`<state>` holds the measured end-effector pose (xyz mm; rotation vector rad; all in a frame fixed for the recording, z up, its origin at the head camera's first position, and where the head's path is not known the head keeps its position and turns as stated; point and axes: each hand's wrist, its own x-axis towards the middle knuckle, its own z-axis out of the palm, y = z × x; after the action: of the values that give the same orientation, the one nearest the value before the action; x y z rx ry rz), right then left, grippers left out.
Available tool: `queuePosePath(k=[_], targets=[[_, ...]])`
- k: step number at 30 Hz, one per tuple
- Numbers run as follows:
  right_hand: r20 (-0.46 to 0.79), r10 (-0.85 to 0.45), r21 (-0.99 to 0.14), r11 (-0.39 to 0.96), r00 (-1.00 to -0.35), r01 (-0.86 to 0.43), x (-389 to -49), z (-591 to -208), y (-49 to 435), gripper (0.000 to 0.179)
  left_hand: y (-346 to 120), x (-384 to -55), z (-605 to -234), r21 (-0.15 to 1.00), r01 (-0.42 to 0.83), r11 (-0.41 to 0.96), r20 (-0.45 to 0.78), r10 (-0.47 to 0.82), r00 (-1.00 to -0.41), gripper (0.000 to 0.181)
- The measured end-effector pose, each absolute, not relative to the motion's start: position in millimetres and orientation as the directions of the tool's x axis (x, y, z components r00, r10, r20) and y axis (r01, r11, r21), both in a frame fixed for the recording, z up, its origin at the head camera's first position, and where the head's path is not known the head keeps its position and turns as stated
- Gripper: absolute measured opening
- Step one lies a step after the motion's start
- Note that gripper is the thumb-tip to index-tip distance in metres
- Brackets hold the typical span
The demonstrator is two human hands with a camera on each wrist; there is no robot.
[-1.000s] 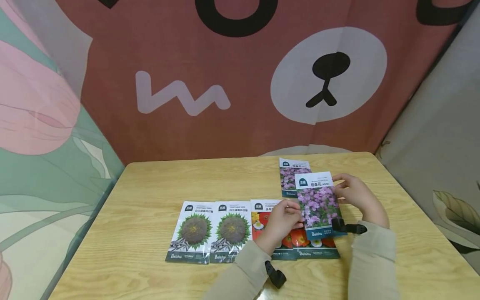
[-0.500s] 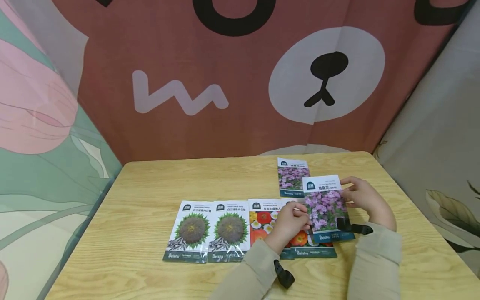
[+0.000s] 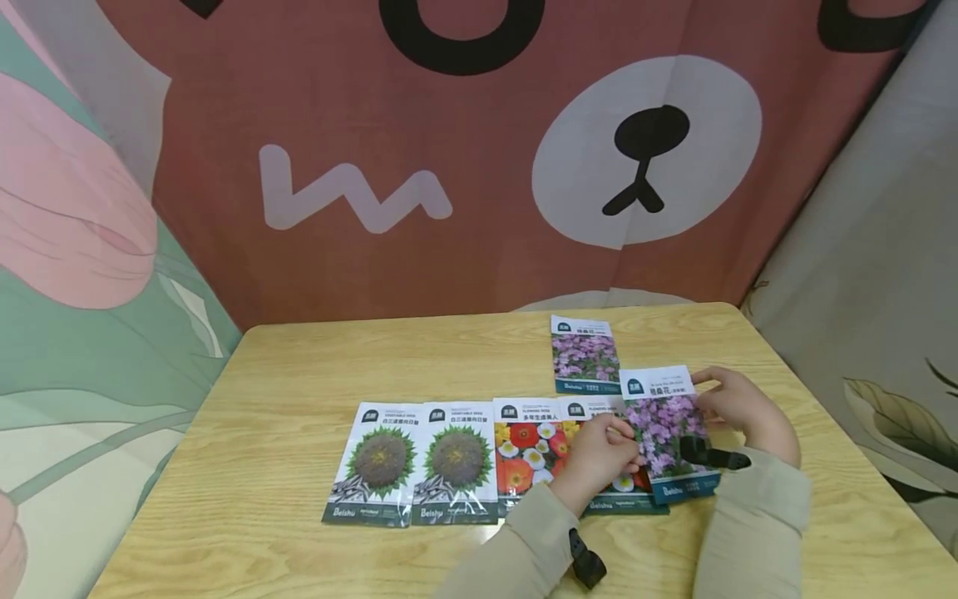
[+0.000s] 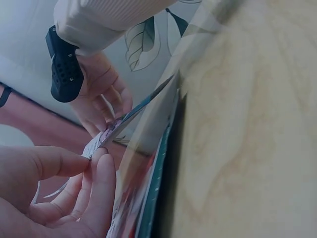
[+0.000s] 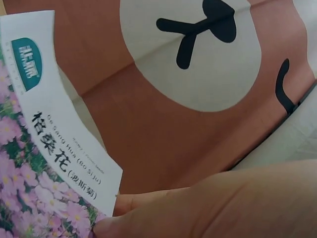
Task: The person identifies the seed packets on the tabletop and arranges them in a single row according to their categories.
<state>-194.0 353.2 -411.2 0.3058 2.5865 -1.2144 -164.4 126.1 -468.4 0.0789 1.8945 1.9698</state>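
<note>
A seed packet with pink-purple flowers (image 3: 666, 428) is held tilted over the right end of a row of packets. My right hand (image 3: 752, 416) pinches its right edge, thumb on the printed front in the right wrist view. At its left edge, my left hand (image 3: 599, 466) pinches it between thumb and fingers, as the left wrist view shows. Beneath lies a red-and-orange flower packet (image 3: 624, 502), partly hidden by the left hand and held packet. A similar flower packet (image 3: 527, 449) overlaps it on the left.
Two sunflower seed packets (image 3: 382, 462) lie side by side at the row's left end. Behind the row, another purple flower packet (image 3: 585, 358) lies near the back of the wooden table (image 3: 359, 358). A printed bear cloth (image 3: 479, 274) hangs behind the table.
Both hands have moved right and slightly toward the front with the purple flower packet. More of the red-and-orange packets shows now, and the packet at the back is no longer overlapped as much.
</note>
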Motion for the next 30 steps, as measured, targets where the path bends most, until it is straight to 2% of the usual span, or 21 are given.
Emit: queuePosePath(k=[8,14,21,30], targets=[[-0.385,0.079,-0.733,0.58,-0.92,0.356,-186,-415,362,0.049,134,-164,-475,0.974,-0.227,0.019,-0.22,0.328,-0.919,0.018],[-0.44,0.121,-0.761,0.474,-0.89,0.442,-181,-421,364,0.05,137,-165,-475,0.982,-0.183,0.055,-0.191,0.322,-0.927,0.02],[-0.456,0.157,-0.75,0.462,-0.876,0.473,-182,-425,363,0.049,135,-164,-477,0.987,-0.153,0.053,-0.162,0.351,-0.922,0.017],[-0.468,0.168,-0.746,0.45,-0.867,0.49,-184,-430,362,0.031,134,-159,-482,0.988,-0.111,0.105,-0.143,0.379,-0.914,0.013]])
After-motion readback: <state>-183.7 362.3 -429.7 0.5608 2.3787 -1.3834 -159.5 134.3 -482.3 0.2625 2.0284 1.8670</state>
